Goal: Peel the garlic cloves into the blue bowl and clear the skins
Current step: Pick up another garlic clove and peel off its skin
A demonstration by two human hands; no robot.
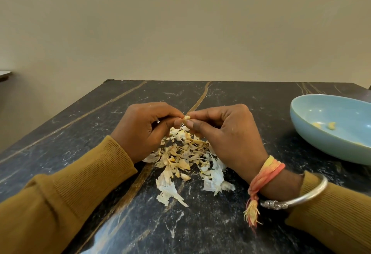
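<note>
From the head view, both hands meet above the middle of a dark marbled tabletop [241,97] streaked with tan veins. The left hand [144,131] and right hand [226,135] each pinch one small pale clove [186,117] between thumb and fingertips, so each grip is closed on it from its own side, the other fingers curled in. The clove is held in the air, just above the far edge of a heap of skins [184,159]. These papery white and yellowish skins lie scattered on the tabletop under and between the wrists, spreading toward the near edge. A few thin flakes lie apart from the heap, nearer the camera. The blue bowl [321,111] stands on the tabletop to the right, well apart from the hands and partly cut off by the frame edge. Two peeled cloves [332,125] rest near the bottom inside it. Mustard ribbed sleeves [70,189] cover both forearms. The right wrist wears an orange-and-yellow thread band [265,173] with a tassel, and beside it a silver bangle [307,195]. A plain beige wall [180,23] rises behind the tabletop.
</note>
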